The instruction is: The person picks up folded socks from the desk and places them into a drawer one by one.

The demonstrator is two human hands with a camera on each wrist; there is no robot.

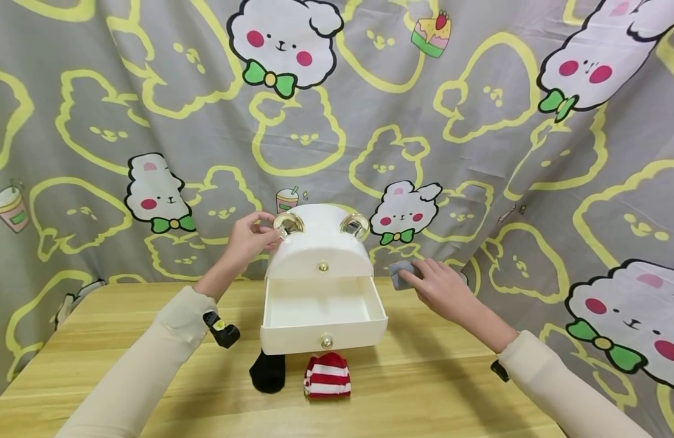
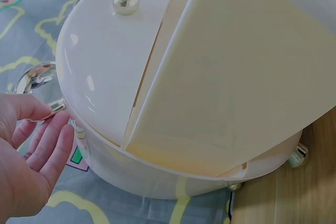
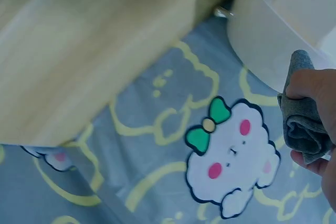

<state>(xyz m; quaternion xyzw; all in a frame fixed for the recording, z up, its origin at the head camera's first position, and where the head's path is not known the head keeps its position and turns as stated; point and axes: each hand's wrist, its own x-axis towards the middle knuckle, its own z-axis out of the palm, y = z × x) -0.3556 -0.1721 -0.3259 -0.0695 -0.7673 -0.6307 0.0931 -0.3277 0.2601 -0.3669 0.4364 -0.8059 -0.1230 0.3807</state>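
A white two-drawer storage box (image 1: 320, 246) with gold ring ears stands on the table, its lower drawer (image 1: 323, 338) pulled out with a bare inside. My left hand (image 1: 253, 236) pinches the box's left gold ear (image 2: 56, 106) between thumb and index finger; the other fingers are loosely bent. To the right of the box, my right hand (image 1: 440, 286) grips a folded grey sock (image 3: 302, 114), held in the air apart from the drawer. A black sock (image 1: 268, 372) and a folded red-and-white striped sock (image 1: 327, 376) lie in front of the drawer.
The wooden table (image 1: 205, 395) reaches back to a grey curtain (image 1: 337, 121) printed with cartoon animals. A second gold ear (image 1: 354, 225) sticks up from the box's right side. Round gold knobs mark both drawers.
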